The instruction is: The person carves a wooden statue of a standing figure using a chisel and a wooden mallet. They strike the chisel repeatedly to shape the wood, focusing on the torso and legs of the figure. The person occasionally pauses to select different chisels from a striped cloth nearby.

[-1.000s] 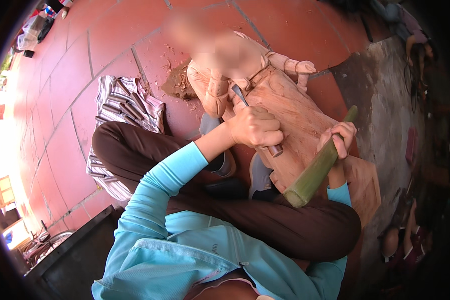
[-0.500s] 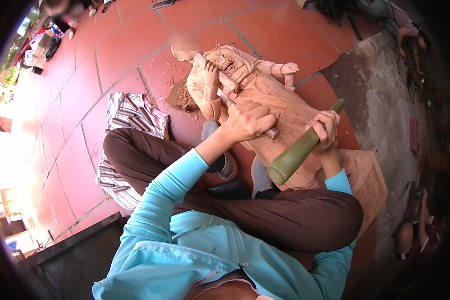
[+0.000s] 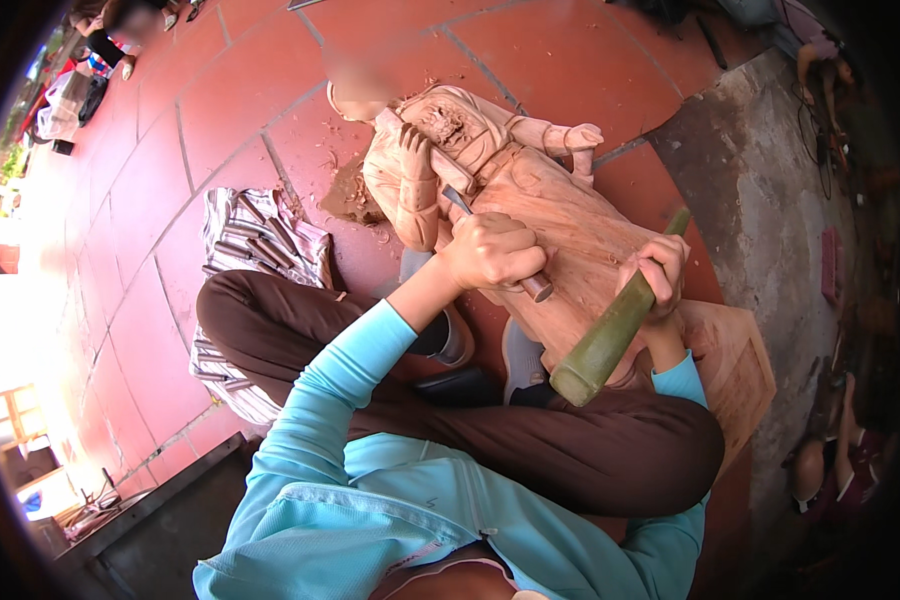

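Observation:
A large carved wooden figure [image 3: 560, 215] lies on its back in front of me, its head far left and its base near right. My left hand [image 3: 495, 252] is closed round a wood chisel [image 3: 538, 289]. The blade points far left toward the figure's bent arm, and the handle end sticks out on the right of my fist. Whether the edge touches the wood, I cannot tell. My right hand [image 3: 656, 272] grips a green mallet [image 3: 600, 352] by its thin end, over the figure's lower part. The thick head hangs toward me, apart from the chisel handle.
Several more chisels [image 3: 270, 245] lie on a striped cloth [image 3: 315, 245] beside my left knee. Wood shavings [image 3: 345, 190] are scattered on the red tile floor [image 3: 240, 130]. A grey concrete strip [image 3: 750, 180] runs along the right. Other people sit near the picture's edges.
The mallet's head has dropped toward me and slightly right, farther from the chisel handle. My left hand has shifted a little, and the chisel's blade has turned. Both grips are unchanged.

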The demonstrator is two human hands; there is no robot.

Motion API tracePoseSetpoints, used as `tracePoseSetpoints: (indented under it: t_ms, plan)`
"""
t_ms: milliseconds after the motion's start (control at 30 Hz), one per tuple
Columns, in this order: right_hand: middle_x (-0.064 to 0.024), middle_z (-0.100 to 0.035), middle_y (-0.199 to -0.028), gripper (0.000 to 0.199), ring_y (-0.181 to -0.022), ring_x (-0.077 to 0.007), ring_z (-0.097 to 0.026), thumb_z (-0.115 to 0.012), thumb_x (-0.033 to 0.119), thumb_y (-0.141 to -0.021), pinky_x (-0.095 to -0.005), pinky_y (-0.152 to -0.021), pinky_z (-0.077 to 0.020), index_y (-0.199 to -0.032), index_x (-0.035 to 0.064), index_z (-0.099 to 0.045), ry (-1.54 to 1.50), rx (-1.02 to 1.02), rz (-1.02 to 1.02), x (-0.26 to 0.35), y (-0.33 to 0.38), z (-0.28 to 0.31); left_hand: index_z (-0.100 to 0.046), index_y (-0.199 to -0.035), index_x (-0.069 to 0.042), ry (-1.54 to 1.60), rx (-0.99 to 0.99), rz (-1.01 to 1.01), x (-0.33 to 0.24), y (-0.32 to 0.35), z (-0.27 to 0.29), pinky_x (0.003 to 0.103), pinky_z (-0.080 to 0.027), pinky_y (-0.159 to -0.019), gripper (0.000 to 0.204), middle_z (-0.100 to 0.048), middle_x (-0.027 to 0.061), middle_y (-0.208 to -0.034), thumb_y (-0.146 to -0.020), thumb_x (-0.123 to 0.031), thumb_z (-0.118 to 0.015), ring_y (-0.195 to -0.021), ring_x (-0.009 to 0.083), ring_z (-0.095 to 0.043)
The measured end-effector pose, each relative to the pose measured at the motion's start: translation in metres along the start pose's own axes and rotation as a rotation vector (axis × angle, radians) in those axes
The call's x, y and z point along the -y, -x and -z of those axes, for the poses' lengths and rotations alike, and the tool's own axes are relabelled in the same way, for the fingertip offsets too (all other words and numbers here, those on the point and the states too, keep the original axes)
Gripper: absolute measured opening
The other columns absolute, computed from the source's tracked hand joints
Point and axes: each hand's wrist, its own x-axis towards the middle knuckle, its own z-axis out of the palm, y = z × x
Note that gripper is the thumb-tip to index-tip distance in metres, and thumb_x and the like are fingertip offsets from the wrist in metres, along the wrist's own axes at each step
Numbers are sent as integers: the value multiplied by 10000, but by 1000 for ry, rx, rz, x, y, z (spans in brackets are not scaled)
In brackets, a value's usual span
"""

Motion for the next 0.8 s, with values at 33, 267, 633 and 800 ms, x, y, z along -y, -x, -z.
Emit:
tracePoseSetpoints:
  t_ms: [33, 267, 633, 800]
  plan:
    - [-109, -500, -884, 517, -736, -260, -542, -602, -164, -698, -444, -678, -449, -1080, 97, -371, 9, 7, -5, 0, 2, 1, -474, -664, -126, -7, -42, 8, 1, -2, 0, 307, -410, -401, 234, -443, -8, -576, -757, -151, -687, -474, 155, -521]
    - [-94, -509, -881, 477, -743, -260, -551, -617, -115, -717, -433, -699, -448, -1078, 101, -393, -24, -14, -1, 1, 4, -3, -411, -603, -122, -95, -132, 57, 12, -2, -2, 314, -376, -381, 354, -392, 2, -524, -774, -113, -720, -422, 165, -473]
    - [-99, -506, -863, 475, -727, -260, -549, -609, -138, -718, -445, -672, -455, -1068, 93, -385, -11, 0, 12, -1, -1, -3, -428, -621, -127, -80, -69, 63, -8, -7, -1, 316, -373, -377, 317, -408, 0, -535, -791, -152, -694, -422, 165, -490]
    - [-83, -519, -871, 480, -731, -251, -564, -620, -115, -706, -440, -698, -461, -1072, 113, -409, 3, -26, -6, 1, 6, -6, -403, -607, -116, 66, -69, 20, -1, -4, 8, 320, -369, -376, 350, -383, 0, -518, -786, -136, -704, -413, 164, -475]
